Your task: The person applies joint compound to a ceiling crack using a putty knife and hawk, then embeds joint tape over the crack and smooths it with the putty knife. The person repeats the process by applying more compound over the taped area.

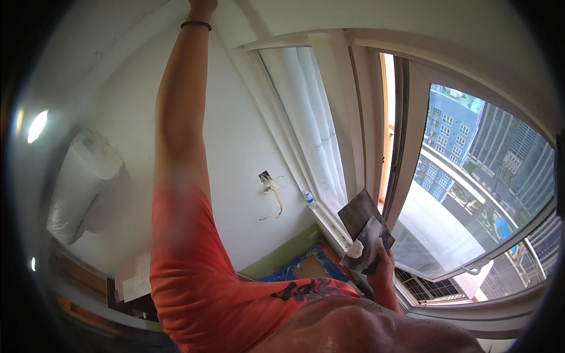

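My left arm stretches far up, a dark band round its wrist. Only the base of my left hand [203, 5] shows at the top edge; its fingers are out of the picture. At the lower right, my right hand [384, 262] grips two flat, dark, squarish putty blades [360, 213] that overlap at an angle. On the nearer blade lies a lump of white putty [355, 249], with a pale smear beside it. Their handles are hidden from me. The blades are held beside the window sill.
To the right, a glazed window [465, 235] stands swung outward, high above buildings. A white curtain [315, 112] hangs beyond the frame. Loose wires stick out of a wall box [266, 177]. A small bottle [309, 197] stands on the sill. At left is a plastic-wrapped bulky thing [82, 182].
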The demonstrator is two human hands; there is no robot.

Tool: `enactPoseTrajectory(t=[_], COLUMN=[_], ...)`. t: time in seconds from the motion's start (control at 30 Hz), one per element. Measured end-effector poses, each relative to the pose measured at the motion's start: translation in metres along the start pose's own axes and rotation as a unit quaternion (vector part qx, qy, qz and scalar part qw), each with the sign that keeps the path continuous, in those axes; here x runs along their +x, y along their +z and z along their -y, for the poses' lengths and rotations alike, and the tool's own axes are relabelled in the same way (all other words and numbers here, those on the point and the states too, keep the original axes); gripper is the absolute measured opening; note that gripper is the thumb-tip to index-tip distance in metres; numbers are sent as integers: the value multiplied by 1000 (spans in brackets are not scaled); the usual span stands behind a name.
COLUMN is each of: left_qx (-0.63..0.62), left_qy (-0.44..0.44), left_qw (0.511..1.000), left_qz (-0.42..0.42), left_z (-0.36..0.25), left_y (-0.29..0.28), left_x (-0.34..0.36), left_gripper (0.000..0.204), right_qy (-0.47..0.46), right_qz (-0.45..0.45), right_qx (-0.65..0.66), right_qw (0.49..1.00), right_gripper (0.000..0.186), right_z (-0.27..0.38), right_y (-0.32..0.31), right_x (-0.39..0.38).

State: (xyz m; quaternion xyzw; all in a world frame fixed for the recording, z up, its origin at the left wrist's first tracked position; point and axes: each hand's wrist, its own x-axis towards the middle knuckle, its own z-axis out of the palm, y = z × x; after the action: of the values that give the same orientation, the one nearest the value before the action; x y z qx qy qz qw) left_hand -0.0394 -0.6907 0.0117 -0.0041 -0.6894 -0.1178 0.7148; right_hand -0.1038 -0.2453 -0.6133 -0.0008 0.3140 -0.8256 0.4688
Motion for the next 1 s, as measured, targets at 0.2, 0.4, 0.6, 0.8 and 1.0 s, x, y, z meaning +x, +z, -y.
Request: enactPoseTrajectory(t=[0.2,0.4,0.6,0.8,1.0], left_qx=[-74,-10,-189,-131,-65], left_qy=[-6,-81,-44,-56,-109], left_qw=[997,994,975,988,992], left_qz=[-28,-69,113,-66,-15], left_z=[0,46,135,122,96], left_y=[8,18,-43,-9,-15], left_x=[6,-5,59,26,-15], left_gripper=[34,35,33,29,29], right_qy=[-24,-63,-115,-363,-151], right_qz=[11,-33,-46,-43,-28], right_qx=[-12,-33,-47,-589,-146], right_qw=[1000,997,991,721,977], right_gripper=[37,30,45,41,36], right_z=[5,1,-10,-20,-16], right_y=[14,9,14,-4,33], right_x=[-12,-19,-32,-44,-53])
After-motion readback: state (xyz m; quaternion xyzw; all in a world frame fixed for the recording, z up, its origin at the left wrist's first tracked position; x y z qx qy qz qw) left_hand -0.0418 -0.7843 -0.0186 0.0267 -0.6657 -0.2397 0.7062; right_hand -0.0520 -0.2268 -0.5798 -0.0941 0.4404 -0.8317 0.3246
